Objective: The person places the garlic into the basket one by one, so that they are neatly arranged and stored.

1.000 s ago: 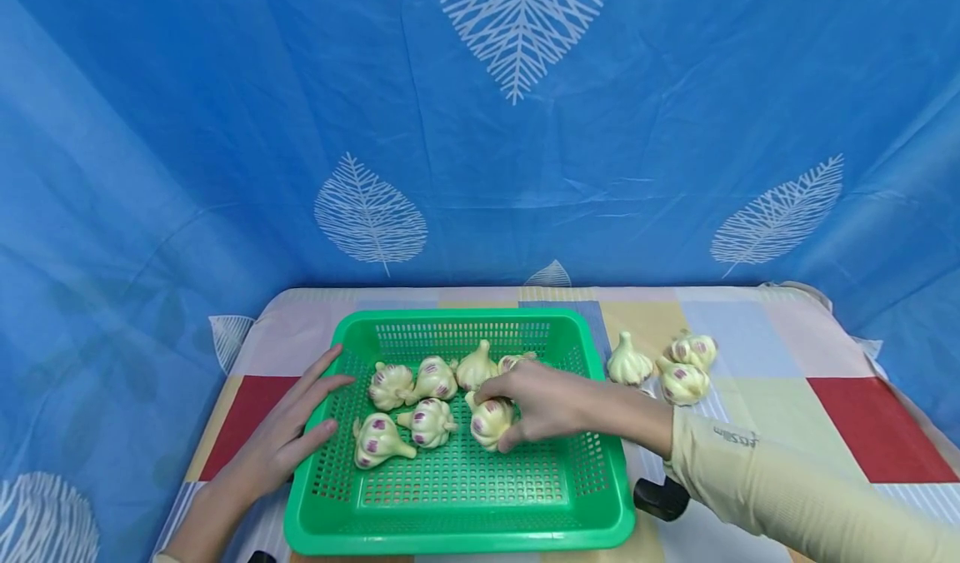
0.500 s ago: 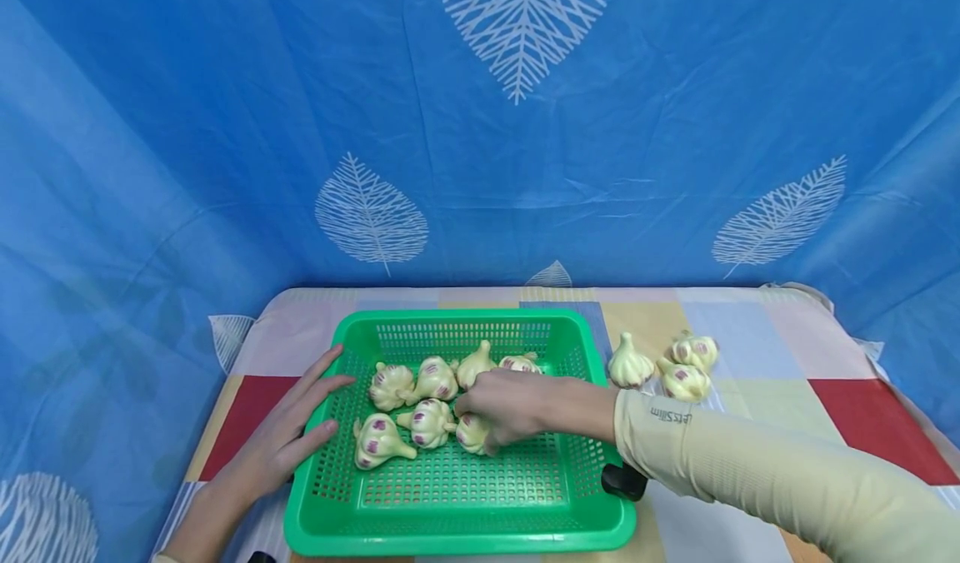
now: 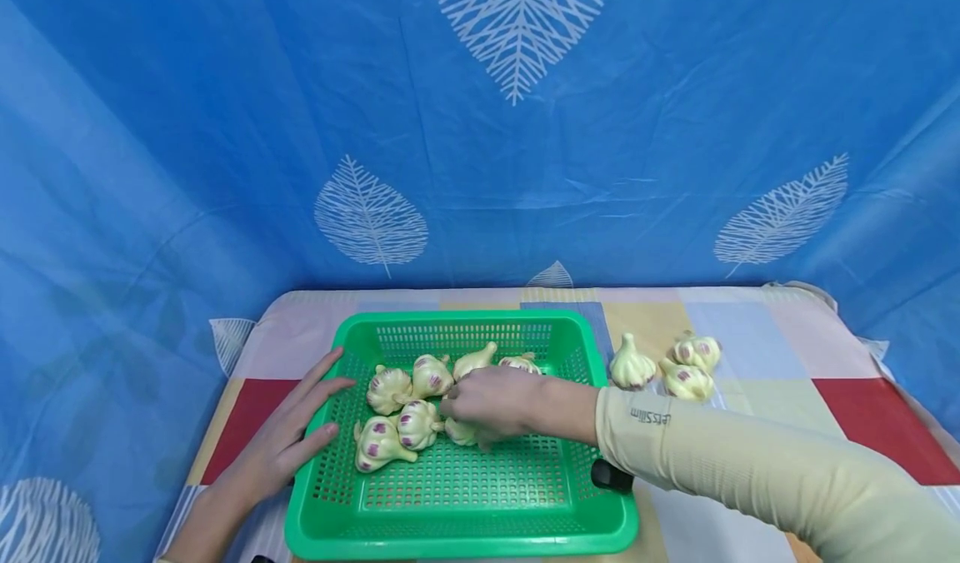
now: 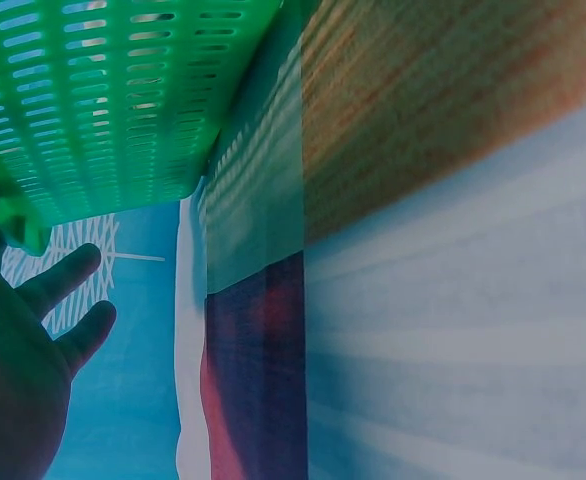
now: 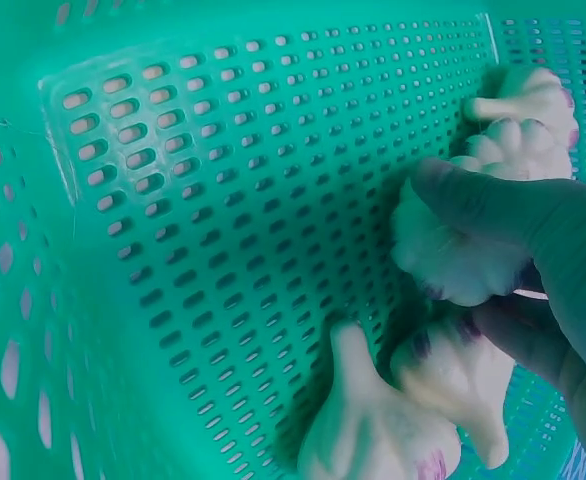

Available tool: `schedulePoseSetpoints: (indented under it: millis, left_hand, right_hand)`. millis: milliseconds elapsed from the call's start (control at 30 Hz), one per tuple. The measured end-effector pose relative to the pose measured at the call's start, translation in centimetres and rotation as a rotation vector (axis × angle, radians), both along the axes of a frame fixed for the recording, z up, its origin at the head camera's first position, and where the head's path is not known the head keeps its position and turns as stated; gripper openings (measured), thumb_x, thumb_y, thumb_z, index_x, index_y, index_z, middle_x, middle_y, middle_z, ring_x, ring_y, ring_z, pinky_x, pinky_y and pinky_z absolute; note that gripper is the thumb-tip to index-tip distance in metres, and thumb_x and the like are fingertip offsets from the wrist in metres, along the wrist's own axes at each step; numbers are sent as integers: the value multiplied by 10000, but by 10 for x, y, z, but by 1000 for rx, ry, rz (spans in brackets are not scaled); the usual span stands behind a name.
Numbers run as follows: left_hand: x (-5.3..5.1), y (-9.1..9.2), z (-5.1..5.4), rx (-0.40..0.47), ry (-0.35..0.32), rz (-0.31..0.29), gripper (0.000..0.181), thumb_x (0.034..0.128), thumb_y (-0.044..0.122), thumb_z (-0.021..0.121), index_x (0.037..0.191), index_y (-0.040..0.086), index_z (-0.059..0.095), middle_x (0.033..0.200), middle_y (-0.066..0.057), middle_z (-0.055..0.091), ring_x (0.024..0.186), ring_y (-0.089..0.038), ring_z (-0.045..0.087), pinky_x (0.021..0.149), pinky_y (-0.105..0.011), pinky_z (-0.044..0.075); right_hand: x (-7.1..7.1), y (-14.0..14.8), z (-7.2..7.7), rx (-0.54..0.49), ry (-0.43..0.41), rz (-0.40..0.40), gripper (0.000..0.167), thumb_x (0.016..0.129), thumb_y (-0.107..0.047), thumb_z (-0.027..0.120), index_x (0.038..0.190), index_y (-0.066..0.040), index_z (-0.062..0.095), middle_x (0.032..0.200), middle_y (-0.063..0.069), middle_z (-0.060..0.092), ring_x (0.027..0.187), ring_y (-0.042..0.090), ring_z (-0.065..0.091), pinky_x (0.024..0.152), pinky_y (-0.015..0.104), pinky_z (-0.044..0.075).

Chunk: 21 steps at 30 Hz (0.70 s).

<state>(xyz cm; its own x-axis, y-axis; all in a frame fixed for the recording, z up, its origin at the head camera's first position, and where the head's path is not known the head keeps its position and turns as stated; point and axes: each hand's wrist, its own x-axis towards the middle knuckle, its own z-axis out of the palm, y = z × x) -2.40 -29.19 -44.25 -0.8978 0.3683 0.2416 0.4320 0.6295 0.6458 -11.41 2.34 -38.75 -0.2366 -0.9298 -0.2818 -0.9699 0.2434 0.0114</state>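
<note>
In the head view, a green perforated plastic basket (image 3: 461,545) holds several garlic bulbs, cream with purple marks. My right hand (image 3: 498,402) reaches inside and grips one garlic bulb (image 3: 459,432), mostly covered by the fingers. Seen from the right wrist, the thumb lies across that bulb (image 5: 438,245), low over the basket floor. It sits close against a purple-marked bulb (image 3: 418,425) to its left. My left hand (image 3: 281,442) is at the basket's left rim with fingers spread and straight. The left wrist view shows part of this hand (image 4: 18,370) beside the basket wall (image 4: 123,120).
To the right of the basket, a pale bulb (image 3: 632,365) and two purple-marked bulbs (image 3: 687,380) lie on the checked tablecloth (image 3: 757,455). A blue leaf-patterned curtain (image 3: 570,205) closes off the back and sides.
My right hand has moved left inside the basket with its garlic bulb. The neighbouring front bulb has shifted left against the leftmost one, and a back bulb has tilted. My left hand stays put.
</note>
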Motion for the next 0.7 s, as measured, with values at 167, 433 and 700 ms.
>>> schedulePoseSetpoints:
  millis: [167, 433, 700]
  left_hand:
    - [0, 0, -1, -4, 16, 5, 546, 906, 138, 651, 1436, 121, 524, 1665, -63, 192, 1494, -140, 207, 1026, -371, 435]
    - [1, 1, -1, -12, 13, 20, 532, 916, 147, 642, 1434, 124, 528, 1663, -65, 199, 1491, -126, 209, 1033, -379, 415]
    - [1, 3, 2, -18, -1, 34, 541, 911, 155, 660, 1435, 131, 528, 1666, -33, 193, 1492, -97, 193, 1002, -418, 461]
  right_hand:
    - [0, -1, 2, 3, 41, 18, 540, 730, -404, 902, 1156, -191, 648, 1080, -71, 670, 1001, 107, 630, 831, 229, 522]
    - [-6, 9, 21, -24, 22, 0, 529, 834, -432, 820, 1253, -162, 643, 1206, -54, 668, 1084, 107, 620, 907, 235, 504]
    - [-13, 38, 45, -99, -31, -72, 523, 943, -523, 655, 1311, -152, 642, 1267, -19, 662, 1205, 153, 590, 963, 314, 495]
